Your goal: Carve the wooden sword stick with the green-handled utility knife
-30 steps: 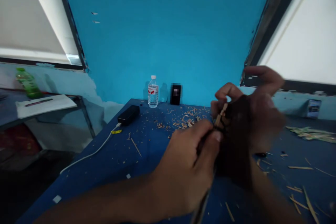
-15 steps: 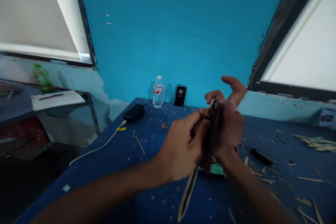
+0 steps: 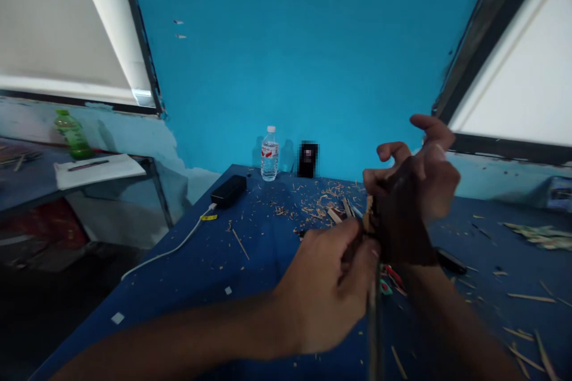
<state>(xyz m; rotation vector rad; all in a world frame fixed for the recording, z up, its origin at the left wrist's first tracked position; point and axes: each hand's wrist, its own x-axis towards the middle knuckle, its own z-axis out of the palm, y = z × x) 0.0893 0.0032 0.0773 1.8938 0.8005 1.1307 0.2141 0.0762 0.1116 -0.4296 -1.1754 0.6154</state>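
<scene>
My left hand point(image 3: 328, 292) is closed, its thumb and fingers pinching a thin pale-edged strip point(image 3: 374, 321), which looks like wood or bamboo and hangs toward the table's near side. My right hand point(image 3: 435, 175) is raised just to the right, with a dark brown flat piece point(image 3: 404, 220) lying across its palm and reaching to the wrist. Some right fingers curl by the piece's top edge, while others stick up. Between the hands, the strip's upper end point(image 3: 369, 214) meets the brown piece; the exact contact is blurred.
Shavings point(image 3: 328, 196) and cut slivers point(image 3: 529, 296) litter the blue table point(image 3: 187, 303). A water bottle point(image 3: 269, 155), a black box point(image 3: 229, 190) with a white cable, and a dark phone-like object point(image 3: 307, 159) stand toward the wall. A black handle-like object point(image 3: 450, 261) lies right.
Both hands have shifted right. The brown flat piece has turned from nearly edge-on to show its broad face. The strip's lower end has swung right, and the shavings behind are uncovered.
</scene>
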